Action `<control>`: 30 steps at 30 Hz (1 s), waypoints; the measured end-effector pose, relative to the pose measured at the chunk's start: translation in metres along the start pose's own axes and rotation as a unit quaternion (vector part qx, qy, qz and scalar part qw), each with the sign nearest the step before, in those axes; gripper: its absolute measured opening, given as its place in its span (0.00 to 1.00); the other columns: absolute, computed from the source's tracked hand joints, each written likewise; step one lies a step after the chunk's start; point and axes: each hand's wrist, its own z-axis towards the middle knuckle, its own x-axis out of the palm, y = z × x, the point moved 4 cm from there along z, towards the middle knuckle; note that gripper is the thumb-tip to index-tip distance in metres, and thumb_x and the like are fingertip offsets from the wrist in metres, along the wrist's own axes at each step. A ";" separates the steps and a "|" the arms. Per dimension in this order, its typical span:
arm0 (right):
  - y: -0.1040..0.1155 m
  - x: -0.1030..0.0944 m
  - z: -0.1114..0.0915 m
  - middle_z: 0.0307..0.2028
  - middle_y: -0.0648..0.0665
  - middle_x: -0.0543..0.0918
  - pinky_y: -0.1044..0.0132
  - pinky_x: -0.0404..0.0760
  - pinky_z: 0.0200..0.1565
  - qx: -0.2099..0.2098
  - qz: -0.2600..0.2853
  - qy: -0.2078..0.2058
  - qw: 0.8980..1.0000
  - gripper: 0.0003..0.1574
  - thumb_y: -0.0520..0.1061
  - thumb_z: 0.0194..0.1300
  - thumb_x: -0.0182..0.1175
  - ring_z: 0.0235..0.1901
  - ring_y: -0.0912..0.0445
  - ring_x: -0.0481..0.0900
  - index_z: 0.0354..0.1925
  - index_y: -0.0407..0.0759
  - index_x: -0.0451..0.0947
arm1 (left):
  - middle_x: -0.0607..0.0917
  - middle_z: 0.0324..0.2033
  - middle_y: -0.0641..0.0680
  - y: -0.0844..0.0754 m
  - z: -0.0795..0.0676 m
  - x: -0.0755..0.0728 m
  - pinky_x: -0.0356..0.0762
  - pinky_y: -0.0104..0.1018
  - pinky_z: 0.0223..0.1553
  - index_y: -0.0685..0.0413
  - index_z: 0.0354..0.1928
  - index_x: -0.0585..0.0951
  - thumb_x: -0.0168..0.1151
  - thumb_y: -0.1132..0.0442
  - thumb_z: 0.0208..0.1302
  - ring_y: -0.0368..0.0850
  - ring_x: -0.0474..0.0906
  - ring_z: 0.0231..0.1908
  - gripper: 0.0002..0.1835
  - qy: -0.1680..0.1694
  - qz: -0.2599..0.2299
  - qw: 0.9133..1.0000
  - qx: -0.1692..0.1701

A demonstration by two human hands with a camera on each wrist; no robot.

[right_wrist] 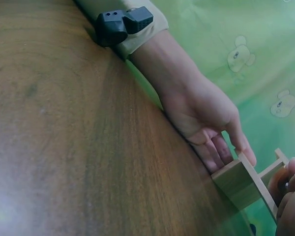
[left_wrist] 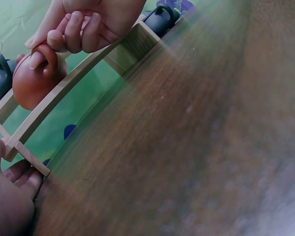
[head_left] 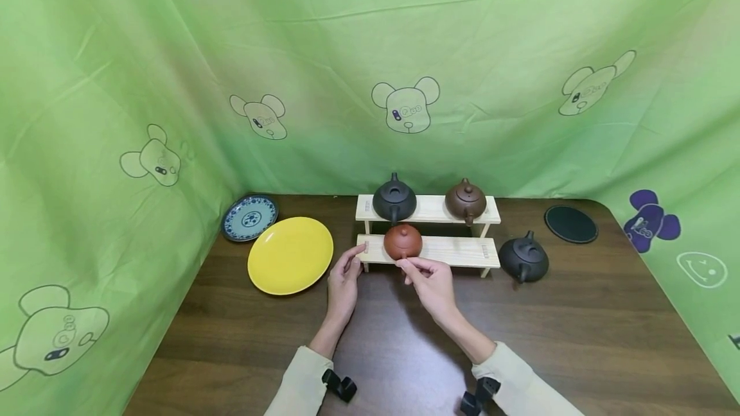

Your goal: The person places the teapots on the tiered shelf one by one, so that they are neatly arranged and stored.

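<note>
My right hand (head_left: pixel 426 282) pinches the handle of a small reddish-brown clay teapot (head_left: pixel 403 241). The teapot sits over the left half of the lower tier of a two-step wooden stand (head_left: pixel 451 251), handle toward me; in the left wrist view the thumb and forefinger go through and over the handle (left_wrist: pixel 51 60). My left hand (head_left: pixel 343 287) grips the left end of that lower tier, one finger on the top board and the others by the leg (left_wrist: pixel 33 158). On the upper tier are a black teapot (head_left: pixel 395 200) and a dark brown teapot (head_left: pixel 466 199).
Another black teapot (head_left: pixel 523 259) stands right of the stand, with a dark oval mat (head_left: pixel 570 223) behind it. A yellow plate (head_left: pixel 291 255) and a blue patterned plate (head_left: pixel 250 217) lie at left on the wooden table (head_left: pixel 393 352). Green cloth (head_left: pixel 324 159) hangs behind.
</note>
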 end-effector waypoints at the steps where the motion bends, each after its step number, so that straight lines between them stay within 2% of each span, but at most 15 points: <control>1: 0.000 0.001 0.001 0.23 0.41 0.86 0.74 0.59 0.21 -0.001 -0.002 0.000 1.000 0.09 0.36 0.72 0.75 0.20 0.59 0.77 0.39 0.28 0.92 | 0.91 0.62 0.54 -0.004 -0.001 0.000 0.83 0.30 0.56 0.54 0.63 0.89 0.60 0.62 0.86 0.38 0.85 0.57 0.14 0.002 0.001 1.000 0.015; 3: -0.001 0.002 0.002 0.23 0.44 0.86 0.74 0.61 0.22 0.000 -0.003 0.000 1.000 0.08 0.36 0.72 0.75 0.21 0.59 0.78 0.39 0.27 0.92 | 0.90 0.61 0.58 -0.016 -0.003 0.002 0.83 0.29 0.55 0.58 0.63 0.88 0.59 0.63 0.86 0.38 0.85 0.57 0.15 0.001 0.002 0.999 0.040; 7: -0.002 0.004 0.005 0.24 0.44 0.86 0.74 0.61 0.22 -0.002 -0.004 0.002 1.000 0.08 0.36 0.72 0.74 0.22 0.60 0.79 0.40 0.28 0.92 | 0.90 0.61 0.58 -0.025 -0.005 0.004 0.82 0.28 0.54 0.60 0.63 0.88 0.58 0.66 0.85 0.36 0.84 0.55 0.15 -0.005 0.000 0.999 0.038; 12: -0.002 0.006 0.007 0.24 0.41 0.86 0.74 0.60 0.22 -0.006 0.000 0.004 1.000 0.08 0.36 0.72 0.74 0.21 0.59 0.78 0.40 0.28 0.93 | 0.90 0.61 0.59 -0.026 -0.005 0.005 0.81 0.27 0.55 0.60 0.63 0.88 0.59 0.65 0.85 0.36 0.84 0.55 0.15 -0.005 -0.003 0.999 0.035; 15: -0.002 0.006 0.008 0.22 0.42 0.85 0.74 0.61 0.21 -0.002 0.005 0.009 1.000 0.10 0.37 0.73 0.74 0.19 0.61 0.74 0.41 0.27 0.92 | 0.90 0.61 0.59 -0.016 -0.003 0.003 0.82 0.28 0.55 0.59 0.63 0.88 0.60 0.63 0.86 0.37 0.84 0.55 0.15 -0.007 0.005 0.999 0.038; 21: -0.003 0.007 0.009 0.20 0.51 0.82 0.75 0.61 0.19 0.025 0.032 0.023 0.999 0.13 0.37 0.74 0.73 0.14 0.66 0.65 0.42 0.23 0.90 | 0.91 0.61 0.50 0.011 0.003 -0.001 0.83 0.29 0.56 0.50 0.62 0.90 0.61 0.61 0.85 0.35 0.85 0.55 0.14 -0.014 0.013 1.000 -0.005; 26: -0.003 0.006 0.009 0.21 0.49 0.83 0.75 0.62 0.19 0.043 0.045 0.029 0.998 0.15 0.38 0.74 0.73 0.14 0.66 0.65 0.44 0.21 0.89 | 0.91 0.61 0.51 0.013 0.003 -0.002 0.84 0.31 0.56 0.51 0.63 0.90 0.61 0.61 0.85 0.38 0.86 0.55 0.14 -0.009 0.009 1.000 0.003; 30: -0.005 0.005 0.010 0.24 0.44 0.85 0.74 0.64 0.20 0.052 0.047 0.033 0.997 0.14 0.37 0.74 0.73 0.15 0.65 0.68 0.45 0.21 0.89 | 0.91 0.61 0.49 0.011 0.003 -0.002 0.83 0.30 0.57 0.48 0.62 0.90 0.61 0.64 0.84 0.39 0.86 0.56 0.14 -0.011 0.012 1.000 -0.021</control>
